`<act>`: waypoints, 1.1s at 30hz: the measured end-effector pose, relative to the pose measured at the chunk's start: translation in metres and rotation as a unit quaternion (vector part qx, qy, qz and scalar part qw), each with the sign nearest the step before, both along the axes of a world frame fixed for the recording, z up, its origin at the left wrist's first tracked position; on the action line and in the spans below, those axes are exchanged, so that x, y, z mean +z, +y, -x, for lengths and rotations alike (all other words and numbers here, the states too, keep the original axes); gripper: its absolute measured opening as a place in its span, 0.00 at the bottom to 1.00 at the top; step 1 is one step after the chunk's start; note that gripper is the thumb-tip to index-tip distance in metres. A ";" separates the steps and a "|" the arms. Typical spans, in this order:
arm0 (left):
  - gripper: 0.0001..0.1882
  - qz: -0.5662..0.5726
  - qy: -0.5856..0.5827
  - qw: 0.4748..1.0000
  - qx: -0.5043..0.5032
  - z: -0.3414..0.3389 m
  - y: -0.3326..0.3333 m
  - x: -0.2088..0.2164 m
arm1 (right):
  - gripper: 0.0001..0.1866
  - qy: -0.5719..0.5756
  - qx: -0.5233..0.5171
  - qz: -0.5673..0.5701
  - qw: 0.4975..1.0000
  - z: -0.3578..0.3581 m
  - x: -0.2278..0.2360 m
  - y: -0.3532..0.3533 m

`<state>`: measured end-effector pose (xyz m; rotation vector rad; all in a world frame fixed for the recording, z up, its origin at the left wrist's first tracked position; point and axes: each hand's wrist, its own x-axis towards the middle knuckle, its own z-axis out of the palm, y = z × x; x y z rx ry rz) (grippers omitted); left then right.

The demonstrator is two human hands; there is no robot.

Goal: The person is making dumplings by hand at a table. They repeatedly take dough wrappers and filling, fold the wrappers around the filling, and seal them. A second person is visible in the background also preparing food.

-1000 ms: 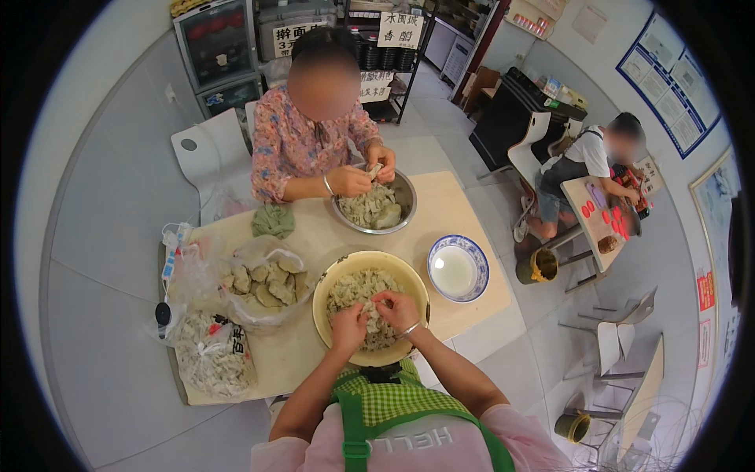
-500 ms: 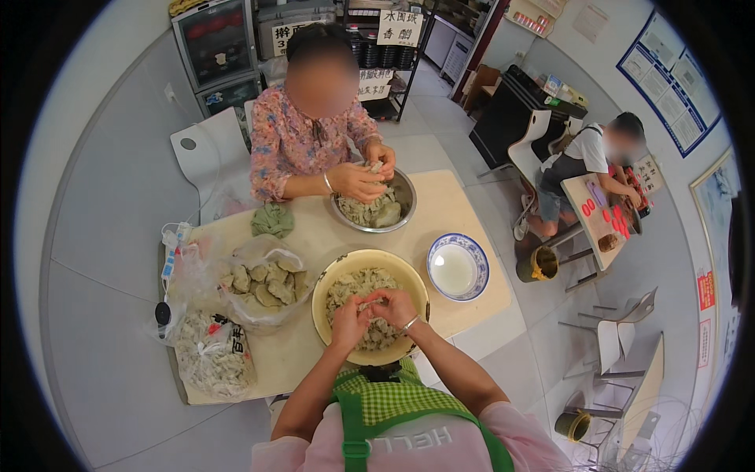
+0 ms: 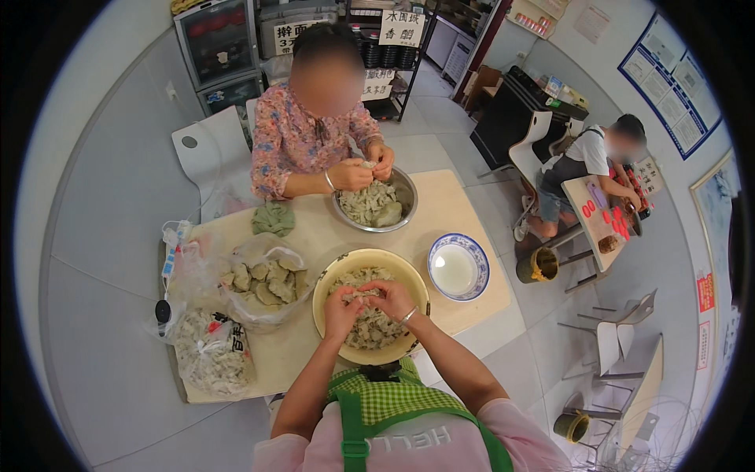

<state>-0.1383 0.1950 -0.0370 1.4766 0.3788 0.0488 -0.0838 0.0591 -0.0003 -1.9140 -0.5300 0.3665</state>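
Over a yellow enamel basin [image 3: 414,285], my left hand [image 3: 339,310] and right hand [image 3: 393,301] meet with fingertips pinched on a small piece of flatbread [image 3: 362,294]. Much of that piece is hidden by my fingers. Below them, the basin holds a heap of pale greenish torn bits [image 3: 376,332]. Left of the basin, an opened clear plastic bag [image 3: 295,258] contains several larger flat, rounded pieces [image 3: 271,285]. A knotted bag of small torn bits [image 3: 211,358] lies nearer to me. A silver bracelet is on my right wrist.
Across the table [image 3: 440,204], a co-worker's hands [image 3: 363,170] work over a steel bowl [image 3: 412,194] of torn bits. A blue-and-white bowl [image 3: 481,263] stands right of my basin. A green cloth [image 3: 273,219] and a power strip [image 3: 168,256] lie left. Another person sits at a far-right table.
My hands have moved slightly up and away from me over the basin, and more of the flatbread piece shows between them. The co-worker's hands have risen a little above the steel bowl.
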 end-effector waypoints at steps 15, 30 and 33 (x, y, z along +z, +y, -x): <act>0.14 -0.435 -0.044 0.888 -0.141 0.009 -0.010 -0.001 | 0.21 -0.028 -0.044 0.261 0.964 0.018 -0.048 -0.025; 0.11 -0.256 0.030 0.964 -0.064 0.021 0.002 -0.020 | 0.09 0.017 -0.101 0.157 0.982 0.000 -0.035 -0.020; 0.09 -0.308 0.055 0.943 -0.113 0.017 0.007 -0.025 | 0.11 0.193 -0.048 0.071 0.977 -0.001 -0.029 -0.020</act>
